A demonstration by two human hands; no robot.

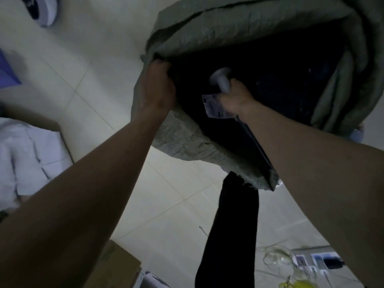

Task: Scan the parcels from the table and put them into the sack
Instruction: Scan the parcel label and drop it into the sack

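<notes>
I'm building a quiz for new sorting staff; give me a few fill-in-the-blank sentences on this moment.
1. The left hand grips the rim of the grey-green ____.
2. The right hand holds a white scanner and a dark parcel with a white ____.
3. The parcel is being lowered ____ the sack.

Missing words: sack; label; into

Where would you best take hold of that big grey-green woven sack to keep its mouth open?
Probably at the rolled rim of the grey-green woven sack, coming from outside its left edge. The cloth is limp and folds over there, so curled fingers can bunch it, as the left hand does while the right hand reaches inside.
</notes>
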